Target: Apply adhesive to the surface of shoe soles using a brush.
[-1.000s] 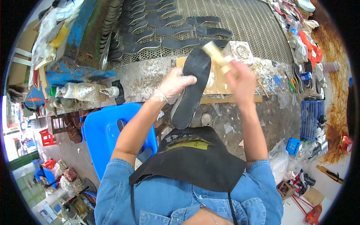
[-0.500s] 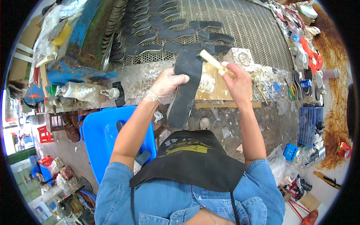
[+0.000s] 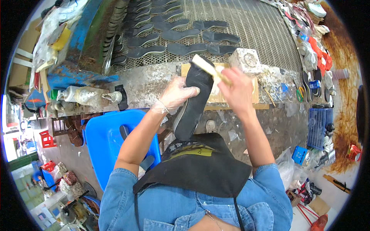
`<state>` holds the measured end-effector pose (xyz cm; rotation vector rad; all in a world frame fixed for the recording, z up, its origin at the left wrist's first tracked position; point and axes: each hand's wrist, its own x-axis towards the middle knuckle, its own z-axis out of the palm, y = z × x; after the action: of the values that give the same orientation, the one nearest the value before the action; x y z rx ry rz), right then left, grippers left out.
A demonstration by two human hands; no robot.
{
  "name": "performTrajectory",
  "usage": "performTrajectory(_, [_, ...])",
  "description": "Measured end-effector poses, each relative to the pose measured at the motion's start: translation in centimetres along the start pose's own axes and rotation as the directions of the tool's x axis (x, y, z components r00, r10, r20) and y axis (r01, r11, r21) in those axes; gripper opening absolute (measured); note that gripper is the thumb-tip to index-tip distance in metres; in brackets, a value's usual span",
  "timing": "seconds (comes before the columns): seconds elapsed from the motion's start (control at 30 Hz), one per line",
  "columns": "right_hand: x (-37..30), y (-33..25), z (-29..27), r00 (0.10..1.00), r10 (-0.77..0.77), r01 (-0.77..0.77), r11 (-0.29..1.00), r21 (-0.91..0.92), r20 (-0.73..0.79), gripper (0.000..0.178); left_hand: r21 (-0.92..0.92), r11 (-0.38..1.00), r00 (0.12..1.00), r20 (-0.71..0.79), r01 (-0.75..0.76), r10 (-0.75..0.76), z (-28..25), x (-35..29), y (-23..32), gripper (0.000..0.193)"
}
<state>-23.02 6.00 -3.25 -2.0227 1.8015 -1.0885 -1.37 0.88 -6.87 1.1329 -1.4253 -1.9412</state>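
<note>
My left hand, in a thin clear plastic glove, grips a long black shoe sole by its left edge, thumb on top. The sole hangs tilted over the bench edge, its lower end close to my apron. In my right hand, slightly blurred and bare, is a pale-handled brush. The brush lies across the far end of the sole; its bristles are hard to make out. Below the brush, a cardboard sheet rests on the bench, partly hidden by my hands.
Rows of dark soles lie on a metal mesh beyond the bench. A stained white block stands at the mesh's near edge. To the left are a glue-smeared bottle and a blue tub. Green-handled scissors lie right.
The sole has come slightly nearer to me and to the right. My right hand and the brush have moved left, with the brush now over the sole's far end.
</note>
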Motion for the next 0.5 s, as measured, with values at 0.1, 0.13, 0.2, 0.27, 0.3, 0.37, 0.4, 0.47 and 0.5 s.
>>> performTrajectory(0.1, [2.0,2.8,0.7,0.972,0.149,-0.183,0.966,-0.183,-0.182,0.022,-0.02,1.0,0.999,0.039,-0.012,0.012,0.5,-0.1,0.1,0.026])
performTrajectory(0.13, [1.5,3.2,0.6,0.97,0.153,-0.188,0.965,-0.183,-0.186,0.022,-0.017,1.0,0.999,0.045,-0.011,0.011,0.7,-0.1,0.2,0.026])
performTrajectory(0.2, [0.1,1.9,-0.3,0.989,0.062,-0.066,0.997,-0.027,-0.132,0.022,-0.132,0.991,0.998,0.048,-0.029,0.036,0.9,-0.2,0.0,0.027])
performTrajectory(0.27, [-1.0,1.8,-0.3,0.999,-0.01,0.012,0.998,0.057,-0.034,0.025,-0.086,0.996,0.996,0.091,0.01,-0.002,1.1,0.0,0.4,0.027])
performTrajectory(0.3, [-1.3,3.6,0.0,0.993,0.02,-0.027,0.998,-0.055,-0.119,0.026,-0.041,0.998,0.991,0.131,0.041,-0.036,1.3,0.0,0.6,0.027])
performTrajectory(0.37, [-1.8,8.1,-1.0,0.952,0.188,-0.249,0.933,-0.259,-0.241,0.032,-0.052,0.998,0.996,0.081,0.04,-0.036,1.3,0.0,0.1,0.028])
performTrajectory(0.4, [-3.1,9.7,-2.2,0.944,0.217,-0.283,0.92,-0.271,-0.249,0.032,-0.067,0.997,1.0,0.004,0.03,-0.03,0.9,-0.1,-0.4,0.029])
performTrajectory(0.47, [-5.6,12.5,-4.7,0.895,0.341,-0.431,0.83,-0.354,-0.288,0.032,-0.099,0.992,0.984,-0.155,0.073,-0.088,-1.4,0.5,-2.2,0.031])
performTrajectory(0.5, [-7.1,13.2,-5.5,0.889,0.355,-0.445,0.819,-0.362,-0.289,0.032,-0.2,0.979,0.979,-0.184,0.049,-0.087,-2.0,0.7,-2.6,0.033])
